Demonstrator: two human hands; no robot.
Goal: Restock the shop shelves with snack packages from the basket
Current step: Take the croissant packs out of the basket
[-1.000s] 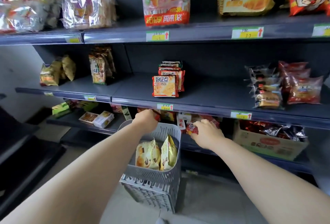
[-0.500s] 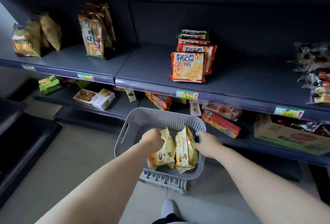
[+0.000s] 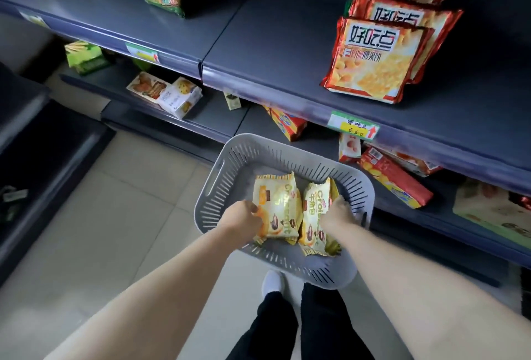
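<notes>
- Two yellow croissant packs stand side by side in the grey basket (image 3: 212, 187), lower centre of frame. The left croissant pack (image 3: 278, 207) and right croissant pack (image 3: 314, 216) are touching.
- left hand (image 3: 244, 217): fingers curled onto the left edge of the left croissant pack. Looks like a pinch on the film, and the pack is not lifted clear of the basket.
- right hand (image 3: 339, 213): down inside the basket at the right edge of the right croissant pack. Fingertips are hidden behind the pack, so can't tell whether it has a hold.
- Handling guess: puffy sealed film bags, light, soft, mostly air. The film is glossy, so probably a bit slippery.
- Contents likely crush easily, so don't squeeze the middle.
- Best hold: side edge or crimped top seam, thumb on one face and fingers on the other. One pack per hand looks feasible.
- Bags will flop, so support the base when standing them up.
- Candidate drop: middle shelf (image 3: 273, 52), on the stretch left of the red cracker packs (image 3: 376, 61) at upper right.
</notes>
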